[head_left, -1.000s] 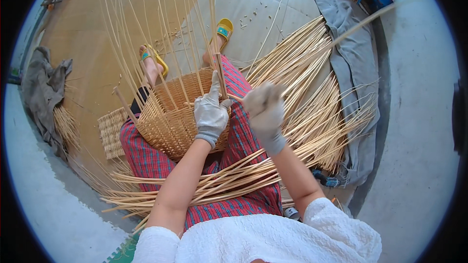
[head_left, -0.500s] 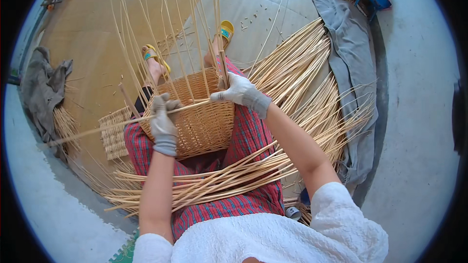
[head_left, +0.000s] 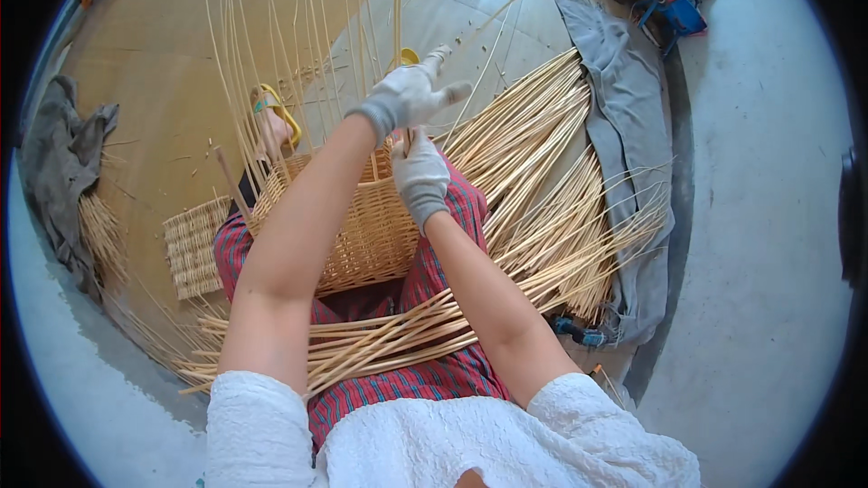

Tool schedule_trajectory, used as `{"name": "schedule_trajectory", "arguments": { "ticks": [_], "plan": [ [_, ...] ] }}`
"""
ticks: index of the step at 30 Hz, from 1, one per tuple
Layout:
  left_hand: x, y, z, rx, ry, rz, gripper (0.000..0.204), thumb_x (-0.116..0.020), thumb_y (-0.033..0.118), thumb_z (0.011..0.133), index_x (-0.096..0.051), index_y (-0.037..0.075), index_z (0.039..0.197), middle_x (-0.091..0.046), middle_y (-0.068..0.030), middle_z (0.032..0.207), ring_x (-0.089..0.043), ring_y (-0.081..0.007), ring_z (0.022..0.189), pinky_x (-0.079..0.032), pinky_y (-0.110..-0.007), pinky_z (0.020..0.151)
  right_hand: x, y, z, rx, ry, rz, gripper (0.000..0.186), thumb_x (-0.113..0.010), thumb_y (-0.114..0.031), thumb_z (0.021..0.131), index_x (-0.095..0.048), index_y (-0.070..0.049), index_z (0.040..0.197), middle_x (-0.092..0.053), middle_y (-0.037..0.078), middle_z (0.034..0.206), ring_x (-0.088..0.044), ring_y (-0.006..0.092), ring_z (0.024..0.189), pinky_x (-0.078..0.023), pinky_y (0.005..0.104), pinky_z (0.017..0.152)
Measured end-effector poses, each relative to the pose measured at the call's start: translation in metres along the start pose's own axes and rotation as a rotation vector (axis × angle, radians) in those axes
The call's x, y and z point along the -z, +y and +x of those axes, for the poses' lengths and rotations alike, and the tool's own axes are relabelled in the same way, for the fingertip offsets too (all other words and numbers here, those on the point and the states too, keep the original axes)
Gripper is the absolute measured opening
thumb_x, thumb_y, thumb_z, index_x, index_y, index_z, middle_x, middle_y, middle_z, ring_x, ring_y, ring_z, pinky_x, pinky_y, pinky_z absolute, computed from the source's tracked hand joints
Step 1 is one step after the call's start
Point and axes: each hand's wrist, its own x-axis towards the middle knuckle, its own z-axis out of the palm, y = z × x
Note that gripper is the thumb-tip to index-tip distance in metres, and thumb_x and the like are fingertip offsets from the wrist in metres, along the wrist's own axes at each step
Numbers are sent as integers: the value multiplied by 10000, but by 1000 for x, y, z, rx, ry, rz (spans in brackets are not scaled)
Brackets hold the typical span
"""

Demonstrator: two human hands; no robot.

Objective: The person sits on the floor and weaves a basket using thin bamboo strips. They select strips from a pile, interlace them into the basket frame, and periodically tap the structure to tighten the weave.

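Observation:
A woven wicker basket (head_left: 366, 248) rests between my knees, with tall thin rods rising from its walls. My right hand (head_left: 421, 177), in a pale glove, is closed around the basket's right corner at a thicker corner stake (head_left: 408, 141). Reaching across above it, my gloved left hand (head_left: 407, 95) has its thumb and fingers apart. A long thin rod (head_left: 508, 5) slants up to the right from near the left fingertips; whether they touch it I cannot make out. My left forearm covers part of the basket's left side.
A bundle of loose rods (head_left: 389, 343) lies across my lap. More rods (head_left: 529, 140) spread over the floor at right, beside a grey cloth (head_left: 624, 81). A flat woven piece (head_left: 196, 248) and another dark cloth (head_left: 59, 163) are at left.
My left hand has swung from the basket's left side across to its right corner. The long rod that pointed left now points up to the right. My right hand stays at the corner.

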Motion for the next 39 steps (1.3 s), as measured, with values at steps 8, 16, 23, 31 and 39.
{"name": "schedule_trajectory", "arguments": {
  "ticks": [8,16,23,31,39],
  "plan": [
    [9,21,-280,32,-551,-134,553,-721,440,862,-622,100,1286,-670,-164,1189,-631,-326,1156,-489,-417,1015,-4,50,2,241,107,339,228,-664,-232,884,-633,-89,1059,-696,217,931,-686,406,881,-530,502,773],
    [-20,-17,-368,227,-232,-126,200,-691,266,890,-737,128,1027,-728,-134,939,-703,-312,883,-552,-407,797,60,38,-64,250,-197,356,255,-727,-164,895,-634,-29,1091,-667,141,887,-653,250,793,-514,383,742],
    [-7,-2,-292,-108,340,271,238,-612,92,849,-736,118,1051,-723,-70,905,-688,-259,866,-526,-387,796,112,39,-163,-202,-959,898,343,-557,-300,1040,-589,-22,1238,-634,6,829,-606,87,709,-469,226,579],
    [2,8,-295,30,76,361,192,-633,75,840,-644,114,1028,-721,-57,897,-699,-265,823,-533,-396,696,104,27,-163,-219,-1121,867,397,-574,-329,1019,-587,-19,1266,-664,40,936,-645,110,830,-522,247,619],
    [16,-43,-287,161,-59,15,244,-576,-71,823,-685,26,1019,-735,-112,928,-726,-242,858,-574,-349,778,90,44,-192,59,-574,1222,114,-643,-69,973,-618,-49,1083,-711,108,1029,-698,182,944,-595,322,833]
  ]
}}
